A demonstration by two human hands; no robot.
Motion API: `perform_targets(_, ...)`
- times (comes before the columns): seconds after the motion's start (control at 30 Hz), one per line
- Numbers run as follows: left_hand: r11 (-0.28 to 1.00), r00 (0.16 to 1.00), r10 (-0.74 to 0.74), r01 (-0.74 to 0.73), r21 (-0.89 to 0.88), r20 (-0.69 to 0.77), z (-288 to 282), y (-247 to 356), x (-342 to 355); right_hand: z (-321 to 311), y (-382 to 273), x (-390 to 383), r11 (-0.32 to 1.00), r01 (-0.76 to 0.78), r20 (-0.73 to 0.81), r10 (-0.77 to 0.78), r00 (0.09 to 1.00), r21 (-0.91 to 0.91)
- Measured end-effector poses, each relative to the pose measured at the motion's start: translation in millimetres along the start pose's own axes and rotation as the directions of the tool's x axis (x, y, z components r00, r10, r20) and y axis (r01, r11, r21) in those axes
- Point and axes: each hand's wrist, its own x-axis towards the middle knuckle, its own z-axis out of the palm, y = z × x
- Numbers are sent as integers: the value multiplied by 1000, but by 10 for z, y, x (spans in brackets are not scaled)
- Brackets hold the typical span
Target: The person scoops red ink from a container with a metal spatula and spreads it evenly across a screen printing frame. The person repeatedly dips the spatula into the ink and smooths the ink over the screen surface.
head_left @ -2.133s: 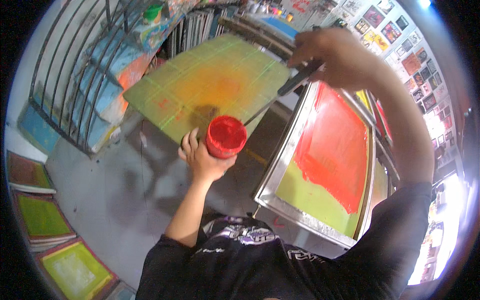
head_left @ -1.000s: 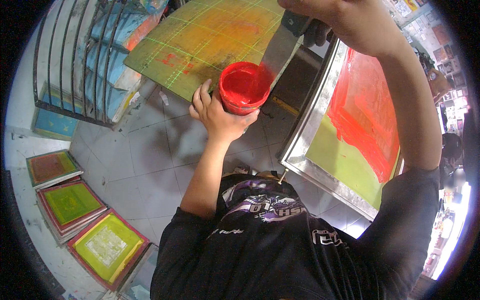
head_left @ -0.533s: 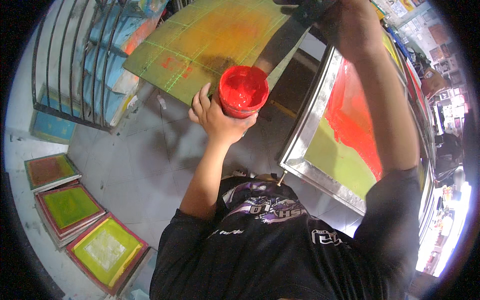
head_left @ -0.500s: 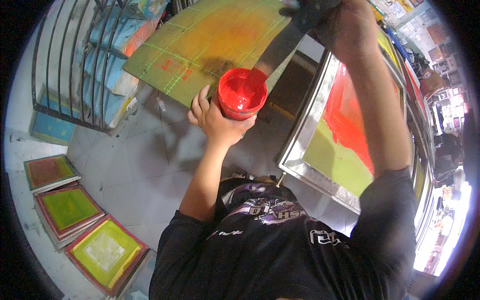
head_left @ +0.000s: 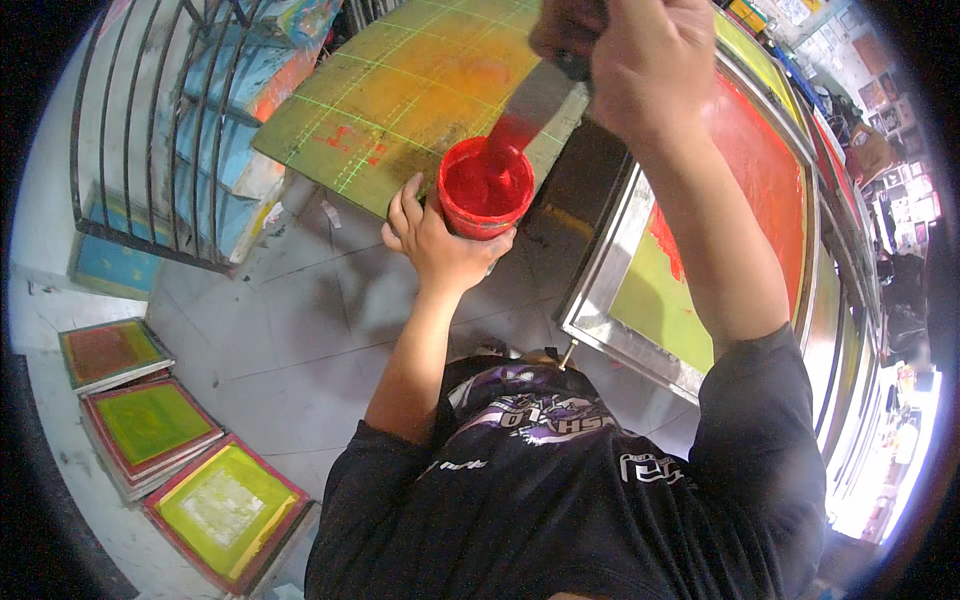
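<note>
My left hand (head_left: 437, 243) is wrapped round a small tub (head_left: 484, 222) of thick red ink or paint, held upright with its mouth toward me. A spatula (head_left: 537, 108) with a broad flat metal blade slants down into the tub, its lower end coated red. The fingers of my right hand (head_left: 650, 75) are closed round its dark handle above the tub. Close to my right forearm lies a metal-framed printing screen (head_left: 640, 345), its yellow-green mesh partly covered with wet red.
Behind the tub stretches a stained yellow-green board (head_left: 400, 85) with bright grid lines. Several small framed screens (head_left: 150, 425) rest on the tiled floor (head_left: 290, 330) at the left. Black metal bars (head_left: 160, 245) stand at the far left, beside blue shelves (head_left: 225, 145).
My right hand has come down and to the left with the spatula, whose blade has shifted left in the tub. My left hand keeps the tub in nearly the same place.
</note>
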Motion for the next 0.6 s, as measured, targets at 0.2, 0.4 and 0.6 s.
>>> perform_targets(0.2, 1000, 1000, -1, 1, -19, -6, -2, -23, -7, 90, -23, 90, 973, -158, -76, 147, 986, -170)
perform_targets(0.4, 1000, 1000, -2, 2, -23, 9, -7, 14, 15, -61, 100, 100, 1000, -4, 51, 4, 999, 0)
perform_targets(0.6, 1000, 1000, -17, 17, -19, 0, 12, -21, -9, 3, 63, 93, 971, -35, 1, 36, 999, -237)
